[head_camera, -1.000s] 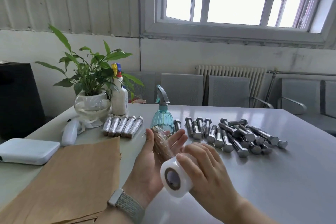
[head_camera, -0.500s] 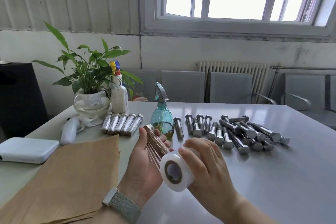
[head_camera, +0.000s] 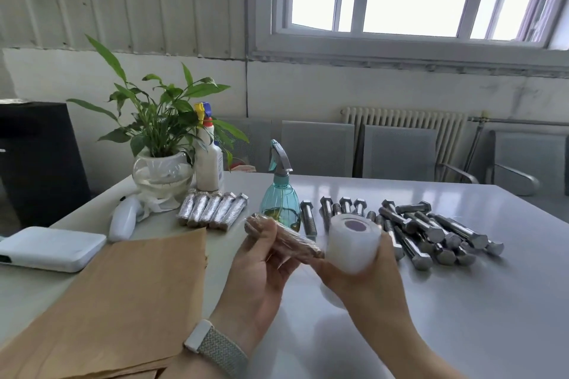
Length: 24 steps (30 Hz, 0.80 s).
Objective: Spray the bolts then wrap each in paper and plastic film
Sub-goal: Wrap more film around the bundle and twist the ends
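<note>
My left hand (head_camera: 258,268) pinches a paper-wrapped bolt (head_camera: 284,238) above the worktop (head_camera: 462,317), film already round it, while my right hand (head_camera: 354,274) grips the roll of plastic film (head_camera: 351,244) just beside the bolt's near end. Behind stands the teal spray bottle (head_camera: 280,197); bare bolts (head_camera: 425,231) lie to its right, five wrapped bolts (head_camera: 212,209) to its left, brown paper sheets (head_camera: 123,295) nearest me.

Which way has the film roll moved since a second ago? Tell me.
Yes. The film roll in the right hand rose and swung right, from below the spray bottle toward the loose bolts.
</note>
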Available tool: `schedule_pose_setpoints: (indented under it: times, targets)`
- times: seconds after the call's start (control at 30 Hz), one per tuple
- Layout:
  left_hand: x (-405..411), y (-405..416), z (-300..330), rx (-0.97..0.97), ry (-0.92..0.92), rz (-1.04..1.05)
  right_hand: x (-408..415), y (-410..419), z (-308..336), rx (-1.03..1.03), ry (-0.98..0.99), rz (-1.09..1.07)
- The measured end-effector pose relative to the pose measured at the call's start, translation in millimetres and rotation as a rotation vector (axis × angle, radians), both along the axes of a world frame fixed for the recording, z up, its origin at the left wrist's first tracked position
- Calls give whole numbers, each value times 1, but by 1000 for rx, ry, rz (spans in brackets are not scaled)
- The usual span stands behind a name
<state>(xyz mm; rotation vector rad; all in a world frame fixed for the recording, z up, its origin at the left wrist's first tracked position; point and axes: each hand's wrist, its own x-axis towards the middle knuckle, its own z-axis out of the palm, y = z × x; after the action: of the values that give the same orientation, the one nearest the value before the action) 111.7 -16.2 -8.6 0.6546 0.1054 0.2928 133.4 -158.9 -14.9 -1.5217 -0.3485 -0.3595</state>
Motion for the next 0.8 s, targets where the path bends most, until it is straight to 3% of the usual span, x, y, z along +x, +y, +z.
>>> schedule_pose_setpoints:
  times: [0.17, 0.37, 0.6, 0.8]
  targets:
    - [-2, -2, -5, 129, -117, 89, 1, -6, 1, 110, 336, 154]
    - [-2, -6, -9, 434, -133, 250, -3, -8, 3, 102, 529, 328]
    - [0, -2, -8, 419, -257, 293, -14, -10, 11, 30, 658, 637]
    - [-2, 3, -5, 247, -234, 204, -12, -16, 11, 153, 795, 653]
